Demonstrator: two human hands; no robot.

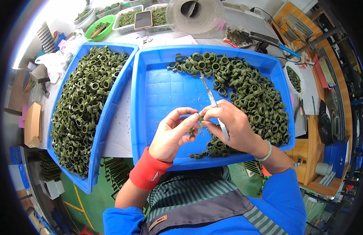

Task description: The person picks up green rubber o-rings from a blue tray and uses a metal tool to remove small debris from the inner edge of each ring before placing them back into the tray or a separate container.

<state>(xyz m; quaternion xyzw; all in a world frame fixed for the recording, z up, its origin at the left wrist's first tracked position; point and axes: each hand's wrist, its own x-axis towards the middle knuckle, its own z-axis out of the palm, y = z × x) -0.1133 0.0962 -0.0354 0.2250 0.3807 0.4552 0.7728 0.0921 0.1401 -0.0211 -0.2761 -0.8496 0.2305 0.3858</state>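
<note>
Left: blue tray [98, 150] full of dark green rings [83, 102], well apart from my hands. My left hand [171, 135]: thumb and forefinger pinching a small green piece [201, 118] above the wider blue tray [158, 94]. Can't tell if it's a whole ring, fingers hide most of it. My right hand [230, 119] pinches it from the other side, with a slim metal tool [211, 96] gripped across the fingers, tip pointing away. Beyond that: ring heap [264, 105].

My read: mid-trim or cleanup on one piece by fingertip; next move calls for a firm left pinch while the right swings the tip round.

Markings: phone [143, 19], nothing legible; red wristband [144, 172], small pale logo [155, 176]; tan patch [158, 222] on my apron [205, 210], unreadable.
</note>
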